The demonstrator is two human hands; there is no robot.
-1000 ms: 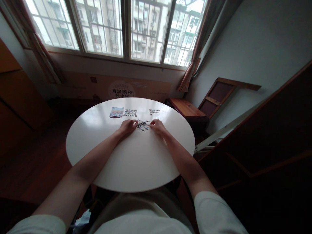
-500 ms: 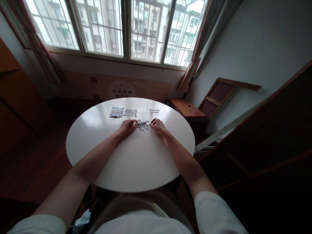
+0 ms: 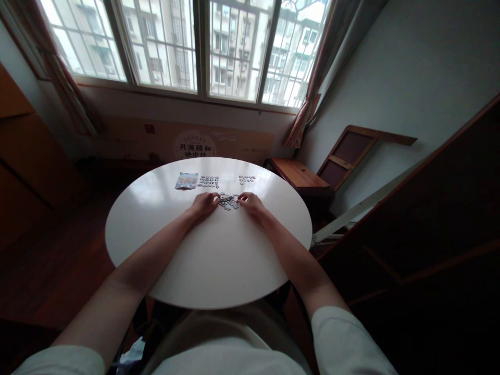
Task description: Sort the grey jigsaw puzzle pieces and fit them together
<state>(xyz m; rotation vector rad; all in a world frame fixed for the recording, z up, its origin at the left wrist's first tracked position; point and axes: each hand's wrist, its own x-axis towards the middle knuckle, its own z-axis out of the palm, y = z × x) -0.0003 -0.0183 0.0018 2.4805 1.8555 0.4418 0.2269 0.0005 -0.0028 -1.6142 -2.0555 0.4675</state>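
A small heap of jigsaw pieces [image 3: 228, 202] lies loose on the white round table [image 3: 219, 255]. At the heap's left edge is my left hand [image 3: 205, 202], its thumb and fingers curled together; whatever is between the fingertips is too small to make out. My right hand [image 3: 251, 202] reaches in from the other side, thumb and forefinger closed on a jigsaw piece at the heap's right edge. Beyond my left hand, several pieces are set out in rows [image 3: 208, 182]. A smaller group of pieces [image 3: 247, 179] lies in short rows farther right.
A flat picture packet [image 3: 186, 180] lies left of the larger rows. A wooden stool or low bench [image 3: 300, 173] stands past the table's right far edge, near a folded wooden frame [image 3: 346, 156]. Barred windows [image 3: 199, 52] fill the wall ahead.
My right hand has shifted slightly left, so its fingertips are closer to the heap. My left hand stays at the heap's left edge. The rows look the same.
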